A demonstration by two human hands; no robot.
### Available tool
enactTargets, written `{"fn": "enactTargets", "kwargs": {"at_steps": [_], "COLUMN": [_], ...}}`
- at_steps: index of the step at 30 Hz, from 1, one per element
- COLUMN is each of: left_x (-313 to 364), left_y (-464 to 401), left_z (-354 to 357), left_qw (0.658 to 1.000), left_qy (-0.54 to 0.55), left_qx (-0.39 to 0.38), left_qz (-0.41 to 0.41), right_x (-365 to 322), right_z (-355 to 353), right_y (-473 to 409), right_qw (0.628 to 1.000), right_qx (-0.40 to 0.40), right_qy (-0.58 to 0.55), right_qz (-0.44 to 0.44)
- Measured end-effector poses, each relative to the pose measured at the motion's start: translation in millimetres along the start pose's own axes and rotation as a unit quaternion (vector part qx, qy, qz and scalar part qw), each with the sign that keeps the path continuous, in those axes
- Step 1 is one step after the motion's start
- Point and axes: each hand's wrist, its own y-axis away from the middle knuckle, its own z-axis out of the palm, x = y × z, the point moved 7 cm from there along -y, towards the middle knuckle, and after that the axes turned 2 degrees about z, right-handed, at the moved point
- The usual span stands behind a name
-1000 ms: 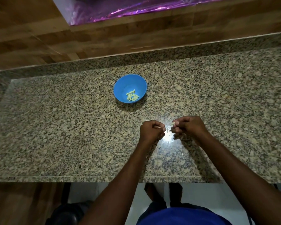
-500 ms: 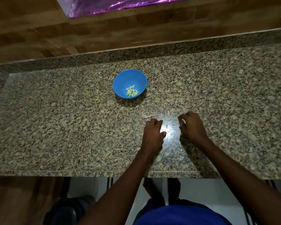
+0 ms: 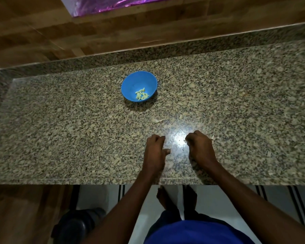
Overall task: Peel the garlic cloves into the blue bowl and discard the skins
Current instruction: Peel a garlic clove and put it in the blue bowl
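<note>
On the speckled granite countertop [image 3: 60, 138], just in front of my two hands, lies what the coming move seems to turn on: a pale papery scrap of garlic skin [image 3: 157, 120], or possibly an unpeeled clove, I cannot tell which. It sits ahead of my left hand [image 3: 155, 152] and a little to its right, with its long axis running roughly left to right across the counter. The left hand is the nearer of the two; a smaller pale fragment [image 3: 180, 116] lies further right, ahead of my right hand [image 3: 200, 148].

Both hands rest knuckles-up on the stone, fingers curled under. I cannot tell whether the left hand has anything in it. The right hand shows a pale sliver at its fingertips, so I judge it is pinching a bit of skin, though the glare on the counter makes this uncertain. Another pale flake [image 3: 212, 137] lies just beside its outer edge.

The round blue plastic bowl [image 3: 130, 81] stands well beyond the hands, towards the back, with a small heap of peeled yellowish garlic cloves [image 3: 141, 94] inside it.

I see no brand, label or readable writing anywhere.
</note>
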Motion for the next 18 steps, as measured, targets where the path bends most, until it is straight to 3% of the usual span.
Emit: {"fn": "enactTargets", "kwargs": {"at_steps": [8,15,18], "left_x": [33.9,26.3,26.0], "left_y": [2.4,4.0,9.9], "left_z": [26.8,39.0,32.6], "left_qw": [0.995,0.993,0.983], "left_qy": [0.075,-0.052,0.046], "left_qx": [0.025,0.045,0.077], "left_qz": [-0.055,-0.094,-0.160], "right_x": [-22.8,-26.6,-18.7], "right_z": [4.5,7.6,8.7], "right_y": [6.8,11.6,16.2], "right_qw": [0.999,1.000,0.995], "right_qx": [-0.020,-0.019,-0.001], "right_qy": [-0.034,0.002,-0.069], "right_qz": [-0.032,-0.005,0.073]}}
